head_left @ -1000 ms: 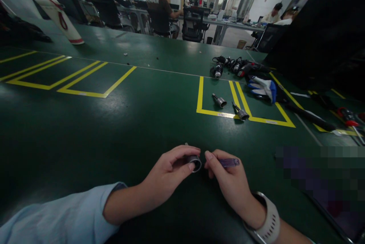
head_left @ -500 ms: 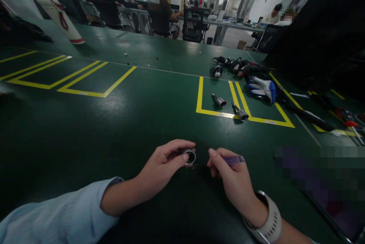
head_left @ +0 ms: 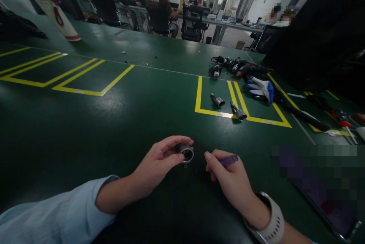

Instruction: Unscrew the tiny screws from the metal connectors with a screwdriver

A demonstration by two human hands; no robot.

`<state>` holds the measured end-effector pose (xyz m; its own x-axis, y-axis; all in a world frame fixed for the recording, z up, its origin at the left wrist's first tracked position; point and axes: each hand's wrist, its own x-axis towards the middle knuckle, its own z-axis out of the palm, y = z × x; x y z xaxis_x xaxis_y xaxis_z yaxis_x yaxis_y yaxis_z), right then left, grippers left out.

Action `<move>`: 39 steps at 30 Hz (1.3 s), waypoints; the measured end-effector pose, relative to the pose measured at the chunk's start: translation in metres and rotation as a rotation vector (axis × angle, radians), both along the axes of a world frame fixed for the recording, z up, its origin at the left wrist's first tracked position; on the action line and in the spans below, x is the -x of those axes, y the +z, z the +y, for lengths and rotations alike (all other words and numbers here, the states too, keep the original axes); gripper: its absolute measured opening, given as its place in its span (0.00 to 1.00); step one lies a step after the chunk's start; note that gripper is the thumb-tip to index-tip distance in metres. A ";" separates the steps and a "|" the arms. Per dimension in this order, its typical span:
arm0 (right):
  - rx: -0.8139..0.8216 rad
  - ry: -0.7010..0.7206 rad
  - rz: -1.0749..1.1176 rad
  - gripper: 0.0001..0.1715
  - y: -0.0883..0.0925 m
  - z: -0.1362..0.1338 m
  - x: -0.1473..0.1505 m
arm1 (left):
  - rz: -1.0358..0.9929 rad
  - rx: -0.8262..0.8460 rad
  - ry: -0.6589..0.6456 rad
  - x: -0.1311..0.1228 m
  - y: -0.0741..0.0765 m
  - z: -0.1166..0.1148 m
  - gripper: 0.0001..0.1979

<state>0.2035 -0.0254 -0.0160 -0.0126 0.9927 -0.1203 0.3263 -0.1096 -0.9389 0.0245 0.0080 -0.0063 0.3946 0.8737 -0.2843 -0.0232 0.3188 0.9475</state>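
A hollow metal cylinder (head_left: 187,154) is pinched between the thumb and fingers of my left hand (head_left: 162,164), its open end facing me. Just below it is a tiny ring-like part (head_left: 185,166); whether it touches the table cannot be made out. My right hand (head_left: 229,175) is closed around a thin tool with a purple see-through handle (head_left: 229,160). The tool's dark, thin shaft points left toward the cylinder, with a gap between them. Two metal sockets with shanks (head_left: 218,100) (head_left: 239,113) lie beyond my hands, near yellow tape.
On the green table (head_left: 154,111), black cabled parts (head_left: 216,70) and a white-blue glove (head_left: 262,88) lie at the back right. A red-handled screwdriver (head_left: 342,118) is far right, a dark device (head_left: 325,206) nearer. A white bottle-like object (head_left: 57,16) stands back left. People sit beyond.
My left hand has shifted slightly left with the cylinder, whose opening now shows more. The purple-handled tool has tilted, and its tip is farther from the cylinder. The view has moved slightly.
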 end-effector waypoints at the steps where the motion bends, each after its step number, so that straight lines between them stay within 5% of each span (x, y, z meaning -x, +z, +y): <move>1: 0.036 -0.023 0.061 0.22 -0.002 0.001 0.000 | 0.009 -0.014 0.001 0.000 0.000 0.000 0.15; 9: 0.228 -0.142 0.623 0.18 -0.010 0.004 0.002 | 0.031 -0.014 0.020 0.001 -0.001 0.000 0.16; 15: 0.092 -0.114 0.859 0.16 -0.003 0.000 0.003 | -0.010 0.023 0.030 -0.001 0.001 0.000 0.18; 20: -0.136 -0.046 0.833 0.16 0.000 -0.004 0.002 | -0.011 0.020 0.043 -0.002 0.003 0.001 0.17; 29: -0.314 0.016 0.525 0.16 -0.007 -0.012 0.000 | -0.018 0.011 0.036 0.000 -0.001 -0.001 0.18; 34: -0.361 0.026 0.451 0.20 0.007 -0.018 -0.008 | -0.018 -0.010 0.054 0.000 -0.004 0.001 0.18; 39: -0.241 0.406 0.222 0.22 0.016 -0.019 -0.020 | -0.007 -0.002 0.060 -0.001 -0.005 0.002 0.17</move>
